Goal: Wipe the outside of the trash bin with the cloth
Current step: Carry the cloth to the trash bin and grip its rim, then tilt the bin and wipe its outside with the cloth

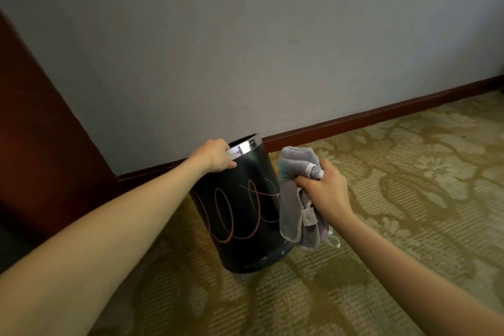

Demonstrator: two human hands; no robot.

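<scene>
A black round trash bin (245, 215) with a shiny metal rim stands on the carpet near the wall, tilted slightly. Pink looping scribbles run across its near side. My left hand (215, 157) grips the rim at the bin's top left. My right hand (321, 191) is closed on a bunched grey cloth (296, 199), which hangs down just right of the bin, its left edge touching or almost touching the bin's side.
A patterned beige carpet (395, 199) covers the floor. A grey wall (245, 49) with a dark red-brown skirting board (368, 114) runs behind the bin. Dark wooden furniture or a door panel (41, 144) stands at the left.
</scene>
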